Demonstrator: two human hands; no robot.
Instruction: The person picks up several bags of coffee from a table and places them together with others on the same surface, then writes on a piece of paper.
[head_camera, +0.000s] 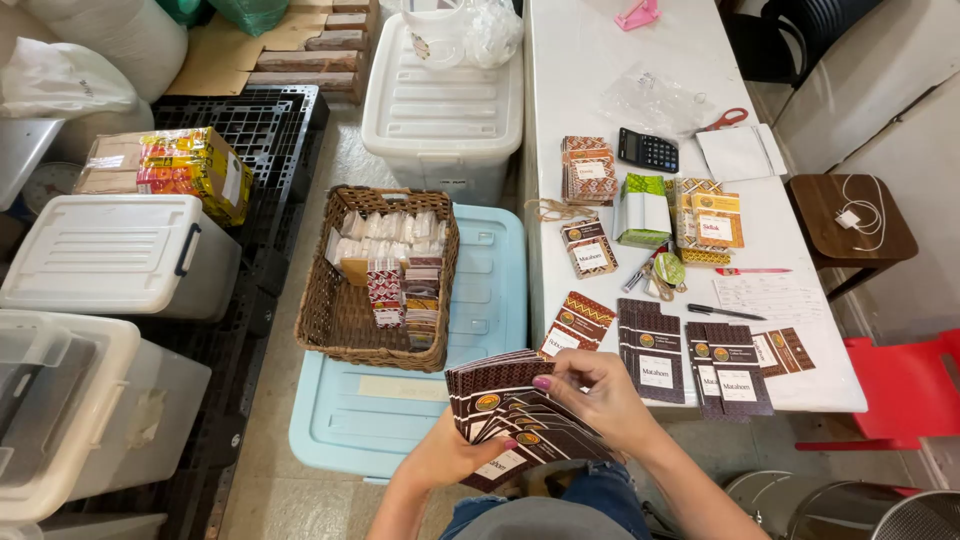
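Glossy cardboard sleeves (520, 410), rough woven wicker basket (330, 320), smooth plastic bins (440, 100).

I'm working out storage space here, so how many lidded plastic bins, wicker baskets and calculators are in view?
White or clear lidded plastic bins: 3, at far left, lower left and top centre
Light blue lidded bin: 1
Wicker basket: 1
Calculator: 1
Total: 6

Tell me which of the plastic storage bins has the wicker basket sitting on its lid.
The light blue bin beside the white table. The wicker basket rests on its lid; the other bins, such as the one behind it, are white or clear.
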